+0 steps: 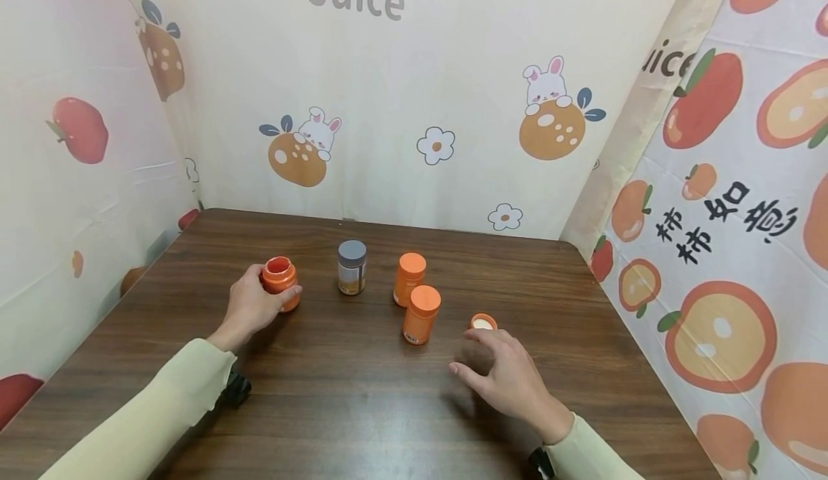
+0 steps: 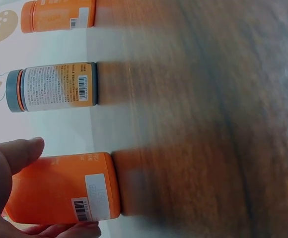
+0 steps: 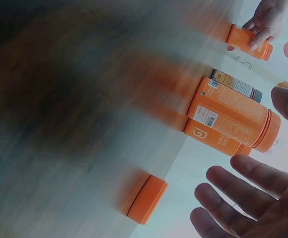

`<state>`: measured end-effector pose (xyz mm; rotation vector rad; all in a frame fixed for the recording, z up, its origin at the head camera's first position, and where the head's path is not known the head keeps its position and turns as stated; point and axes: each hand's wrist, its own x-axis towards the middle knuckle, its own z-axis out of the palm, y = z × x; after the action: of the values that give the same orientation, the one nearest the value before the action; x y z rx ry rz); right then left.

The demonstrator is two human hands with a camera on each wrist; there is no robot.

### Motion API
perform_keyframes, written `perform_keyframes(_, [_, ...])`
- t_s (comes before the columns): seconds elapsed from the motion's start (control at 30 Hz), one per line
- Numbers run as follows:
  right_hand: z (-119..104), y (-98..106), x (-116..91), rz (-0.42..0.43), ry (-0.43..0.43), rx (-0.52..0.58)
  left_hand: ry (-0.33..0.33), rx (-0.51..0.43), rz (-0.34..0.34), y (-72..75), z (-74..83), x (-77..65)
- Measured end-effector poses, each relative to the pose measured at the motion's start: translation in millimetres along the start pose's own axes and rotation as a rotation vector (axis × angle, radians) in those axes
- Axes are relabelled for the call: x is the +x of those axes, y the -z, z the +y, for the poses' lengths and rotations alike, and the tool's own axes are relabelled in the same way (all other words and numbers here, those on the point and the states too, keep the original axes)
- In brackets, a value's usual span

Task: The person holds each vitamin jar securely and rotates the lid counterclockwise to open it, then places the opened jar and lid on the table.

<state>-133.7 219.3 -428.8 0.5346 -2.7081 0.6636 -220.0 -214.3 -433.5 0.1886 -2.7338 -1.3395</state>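
At the left of the table, my left hand (image 1: 251,304) grips an uncapped orange bottle (image 1: 279,277) by its sides, the thumb across the near side. The bottle stands upright with its mouth facing up. In the left wrist view its label (image 2: 99,196) and base show, the base at the tabletop. On the right, my right hand (image 1: 507,378) hovers with fingers spread, holding nothing. Just beyond its fingertips an orange cap (image 1: 483,321) lies with its pale inside up; the hand hides part of it in the head view. The right wrist view shows the cap (image 3: 148,199) apart from the fingers.
Between the hands stand a grey-lidded bottle (image 1: 352,270) and two capped orange bottles, one farther back (image 1: 410,273) and one nearer (image 1: 421,316). They are on a dark wooden table (image 1: 336,408). Printed curtains (image 1: 401,92) hang behind it and at both sides.
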Motion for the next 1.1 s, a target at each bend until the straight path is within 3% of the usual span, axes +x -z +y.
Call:
perform_keyframes(0.23, [1,-1,0,0.001,0.003,0.0,-0.044,-0.034,0.046,1.0,4.4,-2.8])
perform_keyframes(0.63, [1,-1,-1,-0.011,-0.008,-0.004,-0.162,-0.005,0.172,2.7,22.0,-6.3])
perform_keyframes(1.1, [1,-1,-1,-0.006,0.005,-0.005,-0.269,0.018,0.21,2.2,47.8,-13.5])
